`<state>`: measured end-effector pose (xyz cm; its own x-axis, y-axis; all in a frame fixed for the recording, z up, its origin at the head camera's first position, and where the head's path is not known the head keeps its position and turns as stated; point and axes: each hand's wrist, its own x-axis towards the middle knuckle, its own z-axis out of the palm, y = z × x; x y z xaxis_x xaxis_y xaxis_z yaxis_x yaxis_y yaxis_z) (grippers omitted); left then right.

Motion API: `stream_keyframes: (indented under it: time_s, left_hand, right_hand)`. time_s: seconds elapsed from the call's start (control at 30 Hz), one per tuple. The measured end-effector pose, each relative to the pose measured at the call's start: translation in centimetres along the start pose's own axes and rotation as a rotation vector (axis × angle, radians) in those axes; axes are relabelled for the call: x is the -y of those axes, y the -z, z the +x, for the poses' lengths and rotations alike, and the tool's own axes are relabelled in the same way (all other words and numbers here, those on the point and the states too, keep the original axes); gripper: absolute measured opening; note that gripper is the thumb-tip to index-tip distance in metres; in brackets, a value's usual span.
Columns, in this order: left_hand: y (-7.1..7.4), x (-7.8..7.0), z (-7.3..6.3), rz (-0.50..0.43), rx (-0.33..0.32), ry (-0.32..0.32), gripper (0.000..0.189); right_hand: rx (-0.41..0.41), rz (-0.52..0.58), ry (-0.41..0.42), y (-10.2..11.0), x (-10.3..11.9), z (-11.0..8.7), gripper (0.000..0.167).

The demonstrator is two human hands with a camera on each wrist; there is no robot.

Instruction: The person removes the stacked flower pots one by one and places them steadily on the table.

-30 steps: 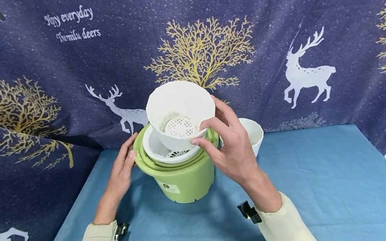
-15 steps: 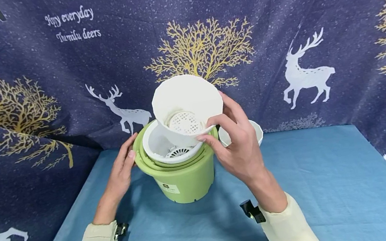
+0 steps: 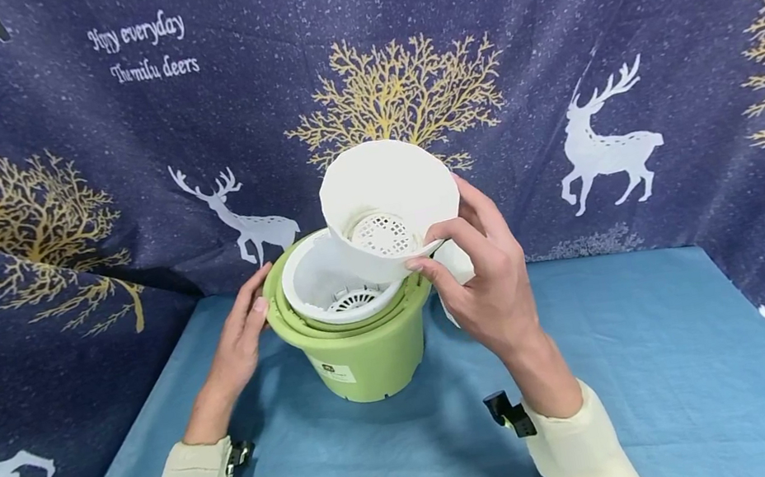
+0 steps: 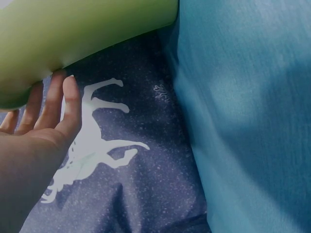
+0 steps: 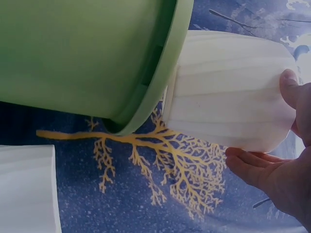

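Moved: the white pot [image 3: 388, 204] has gone up and to the right since the earlier frames, tipped so its mouth faces the camera, and now hides most of the small white pot [image 3: 457, 264] behind.
Right hand [image 3: 488, 288]: fingers and thumb curled round the white pot's rim and wall, holding it clear.
Left hand [image 3: 238, 349]: straight fingers resting flat against the green pot [image 3: 363, 350].
Relation: the lifted pot hangs above the right edge of the white liner [image 3: 330, 288] nested in the green pot, on the right hand's side.
Surface: blue table [image 3: 677, 392].
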<state>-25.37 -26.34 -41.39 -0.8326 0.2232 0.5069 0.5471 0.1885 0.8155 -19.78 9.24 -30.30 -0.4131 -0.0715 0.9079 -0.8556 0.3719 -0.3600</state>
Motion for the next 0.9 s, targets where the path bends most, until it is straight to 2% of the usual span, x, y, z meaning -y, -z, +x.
stream_keyframes:
  time_s: [0.23,0.6,0.9]
  left_hand:
    - [0.0,0.0,-0.1,-0.02,0.0,-0.005,0.05]
    - [-0.1,0.1,0.1,-0.032,-0.002,-0.01,0.05]
    - [-0.1,0.0,0.1,-0.048,-0.002,-0.012,0.05]
  right_hand:
    - [-0.001,-0.022,-0.005,0.5,-0.4,0.0,0.026]
    - [-0.061,-0.044,-0.032,2.5,-1.0,0.3,0.025]
    - [-0.07,-0.143,-0.082,4.1,-1.9,0.2,0.021]
